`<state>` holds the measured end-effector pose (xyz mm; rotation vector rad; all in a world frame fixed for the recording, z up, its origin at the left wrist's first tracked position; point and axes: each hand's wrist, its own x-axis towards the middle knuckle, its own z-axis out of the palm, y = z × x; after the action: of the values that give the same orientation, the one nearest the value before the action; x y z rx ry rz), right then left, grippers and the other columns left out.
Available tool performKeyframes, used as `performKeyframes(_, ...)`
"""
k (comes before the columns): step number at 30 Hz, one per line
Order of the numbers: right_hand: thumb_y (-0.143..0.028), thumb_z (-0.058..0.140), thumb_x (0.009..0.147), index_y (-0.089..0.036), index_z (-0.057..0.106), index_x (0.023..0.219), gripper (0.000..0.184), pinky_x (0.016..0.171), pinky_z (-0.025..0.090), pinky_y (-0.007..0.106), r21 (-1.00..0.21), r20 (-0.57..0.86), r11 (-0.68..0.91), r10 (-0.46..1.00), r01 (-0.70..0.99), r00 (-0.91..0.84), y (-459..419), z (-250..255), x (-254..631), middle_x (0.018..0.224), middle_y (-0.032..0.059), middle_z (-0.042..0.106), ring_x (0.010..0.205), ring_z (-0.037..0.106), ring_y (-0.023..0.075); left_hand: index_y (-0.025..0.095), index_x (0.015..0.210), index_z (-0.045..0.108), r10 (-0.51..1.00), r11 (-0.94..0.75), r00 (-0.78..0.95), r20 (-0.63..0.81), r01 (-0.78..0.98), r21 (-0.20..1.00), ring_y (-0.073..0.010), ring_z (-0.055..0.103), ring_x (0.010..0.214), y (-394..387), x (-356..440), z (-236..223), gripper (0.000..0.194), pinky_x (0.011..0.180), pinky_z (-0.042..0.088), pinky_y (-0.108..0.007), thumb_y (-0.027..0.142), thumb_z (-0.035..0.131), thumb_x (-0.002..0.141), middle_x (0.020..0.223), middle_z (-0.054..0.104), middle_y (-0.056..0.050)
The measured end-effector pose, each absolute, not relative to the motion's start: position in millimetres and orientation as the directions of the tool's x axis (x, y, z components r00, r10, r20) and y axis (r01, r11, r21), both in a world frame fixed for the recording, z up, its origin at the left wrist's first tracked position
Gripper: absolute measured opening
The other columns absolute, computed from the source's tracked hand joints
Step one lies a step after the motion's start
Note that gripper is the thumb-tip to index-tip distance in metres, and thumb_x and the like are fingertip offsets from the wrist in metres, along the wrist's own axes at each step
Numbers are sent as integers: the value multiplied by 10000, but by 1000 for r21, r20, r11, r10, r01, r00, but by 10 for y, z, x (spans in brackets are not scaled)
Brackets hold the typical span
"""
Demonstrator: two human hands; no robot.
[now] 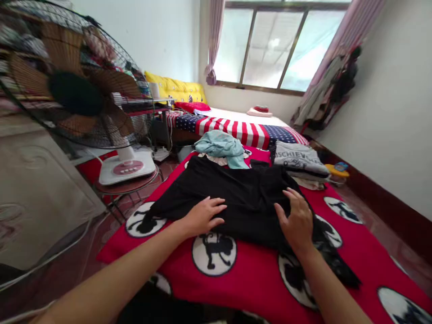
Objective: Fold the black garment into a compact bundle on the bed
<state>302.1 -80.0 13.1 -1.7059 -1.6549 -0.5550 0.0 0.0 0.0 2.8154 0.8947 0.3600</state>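
Note:
A black garment (243, 193) lies spread across a red blanket (256, 279) printed with white circles. My left hand (202, 216) rests flat on the garment's near edge, fingers apart. My right hand (297, 220) presses on its right side, fingers spread over the cloth, holding nothing. A black sleeve or hem trails off to the right past my right wrist.
A light blue cloth (221, 146) lies crumpled behind the black garment. A stack of folded grey clothes (299, 159) sits at the back right. A stars-and-stripes blanket (236, 128) covers the bed beyond. A large standing fan (77, 85) is on the left, near a small round table.

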Motion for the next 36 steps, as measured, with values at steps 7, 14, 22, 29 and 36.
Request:
performKeyframes(7,-485,345,958,-274,393,1433,522,1088,340,507,-117,269,151,956,982,-115,-784,-300,2981,1525,33,350,1411,300,241,354,1458,330,659,-752,732,170,639,161,-265,192,1450,38,-240,-131,556,1144,190,-540,566,358,945,1576,227,-20)
performKeyframes(14,-476,375,948,-295,410,1427,514,1088,344,494,-111,311,133,946,985,-93,-782,-271,2962,1513,25,373,1402,321,237,297,1466,334,847,-510,485,219,857,75,-265,197,1449,287,-927,-155,571,1150,159,-542,533,363,948,1570,238,-53)
performKeyframes(22,-441,409,947,-287,433,1411,490,1084,339,508,-159,310,130,948,979,-76,-808,-224,2902,1506,32,384,1397,331,239,41,1373,474,942,-307,315,112,948,-85,-347,340,1380,434,-654,46,594,1119,216,-539,430,422,927,1452,404,-250)
performKeyframes(29,-406,514,898,-249,568,1282,418,1085,361,483,-385,411,173,912,907,1,-811,-208,2915,1408,74,516,1321,447,248,185,1354,514,716,-688,661,224,723,66,-308,359,1375,249,330,297,524,1127,233,-516,439,512,896,1476,415,-162)
performKeyframes(36,-398,568,848,-192,583,1195,403,885,534,412,-814,415,162,834,558,363,-846,-135,3038,1086,105,692,978,676,241,393,1438,354,493,-861,833,251,426,276,-306,258,1424,33,857,-146,553,1119,200,-578,591,393,923,1554,295,-41)
